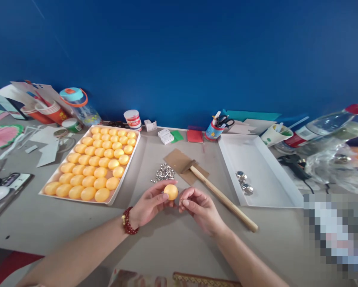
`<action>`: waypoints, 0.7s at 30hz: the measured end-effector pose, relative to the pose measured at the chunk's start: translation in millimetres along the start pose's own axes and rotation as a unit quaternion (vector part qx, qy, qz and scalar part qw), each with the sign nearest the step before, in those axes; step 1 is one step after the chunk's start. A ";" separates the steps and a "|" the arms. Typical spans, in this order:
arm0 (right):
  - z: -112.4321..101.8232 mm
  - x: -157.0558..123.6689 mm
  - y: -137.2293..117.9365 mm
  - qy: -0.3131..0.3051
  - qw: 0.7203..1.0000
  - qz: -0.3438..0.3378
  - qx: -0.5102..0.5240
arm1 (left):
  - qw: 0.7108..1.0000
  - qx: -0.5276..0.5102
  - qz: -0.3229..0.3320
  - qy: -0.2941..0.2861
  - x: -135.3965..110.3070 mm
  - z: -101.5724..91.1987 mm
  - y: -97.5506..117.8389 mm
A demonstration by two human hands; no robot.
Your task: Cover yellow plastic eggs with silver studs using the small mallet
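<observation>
My left hand (pixel 151 205), with a red beaded bracelet at the wrist, grips an orange ping-pong ball (pixel 171 192) between thumb and fingers. Close to the ball's right side, my right hand (pixel 198 209) is closed in a pinch; whatever lies between its fingertips is too small to name. Just beyond both hands is a pile of small shiny metal pieces (pixel 165 172). A hammer with a wooden handle (pixel 225 199) lies to the right, its head on a piece of brown cardboard (pixel 176 160).
On the left, a shallow white box (pixel 113 201) holds rows of orange balls. A white tray (pixel 267 175) on the right contains a few shiny silver balls (pixel 244 183). Along the blue wall stand a pen holder (pixel 214 131), a tub (pixel 133 120) and bottles (pixel 313 133).
</observation>
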State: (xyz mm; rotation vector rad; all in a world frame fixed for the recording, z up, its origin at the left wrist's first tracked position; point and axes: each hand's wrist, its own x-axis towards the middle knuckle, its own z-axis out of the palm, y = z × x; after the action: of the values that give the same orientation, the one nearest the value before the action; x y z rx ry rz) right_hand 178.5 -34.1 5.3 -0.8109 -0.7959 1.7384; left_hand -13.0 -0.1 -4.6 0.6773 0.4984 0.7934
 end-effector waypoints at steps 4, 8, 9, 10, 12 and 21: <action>0.8 -1.7 -1.0 -0.006 1.000 0.008 0.000 | 1.000 0.009 0.024 -0.002 0.3 2.0 -0.6; -0.2 -2.3 0.7 0.008 1.000 0.017 -0.001 | 0.999 0.036 0.036 -0.012 1.1 1.7 -2.6; -0.7 -2.4 1.4 0.014 1.000 0.021 -0.001 | 0.998 0.045 0.038 -0.013 1.2 2.0 -3.0; -1.2 -2.4 2.1 0.022 0.999 0.026 0.000 | 0.998 0.055 0.041 -0.012 1.3 2.5 -3.1; -1.9 -2.4 3.8 0.035 0.998 0.043 0.006 | 0.996 0.080 0.040 -0.005 1.3 3.8 -2.7; -2.0 -1.0 10.2 0.043 0.992 0.103 0.064 | 0.985 0.163 0.042 0.036 -0.2 7.4 0.8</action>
State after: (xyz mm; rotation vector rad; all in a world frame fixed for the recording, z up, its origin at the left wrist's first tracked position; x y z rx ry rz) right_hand 175.1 -37.5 -4.1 -0.8992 -0.5519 1.9006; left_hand -8.7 -2.5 1.1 0.9803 0.6766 0.8259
